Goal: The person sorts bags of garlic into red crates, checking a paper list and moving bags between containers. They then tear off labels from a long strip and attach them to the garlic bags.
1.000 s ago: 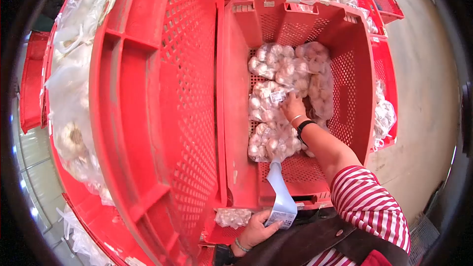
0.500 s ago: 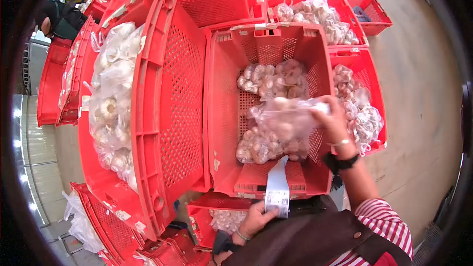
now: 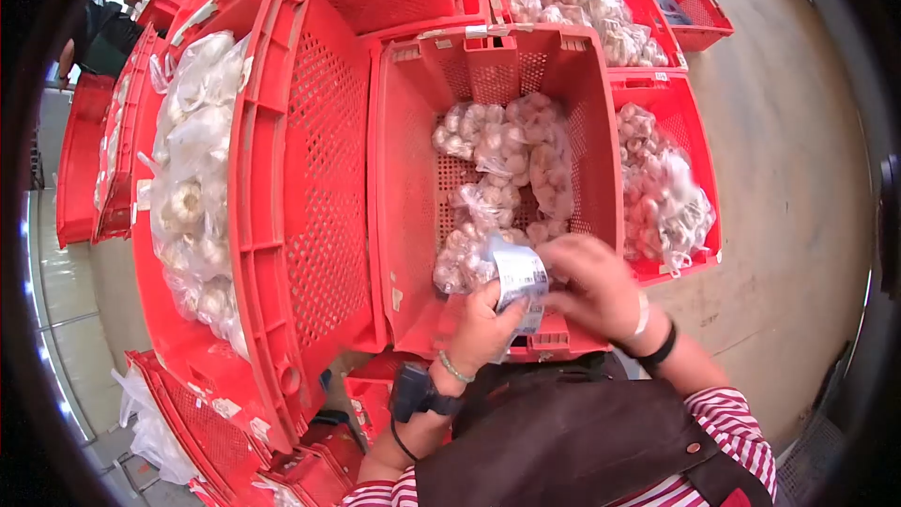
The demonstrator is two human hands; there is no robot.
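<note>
Your left hand (image 3: 483,319) and right hand (image 3: 596,286) meet at lower centre of the frame, fingers of both closed on the label strip (image 3: 519,284). It sits over the near edge of the red crate (image 3: 404,225), which holds garlic bags (image 3: 507,160).

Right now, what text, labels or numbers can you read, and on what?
Label strip, held by left hand and right hand: dark print, too blurred to read.
Small stickers on the red crate rim: too small to read.
Nothing else legible.
</note>
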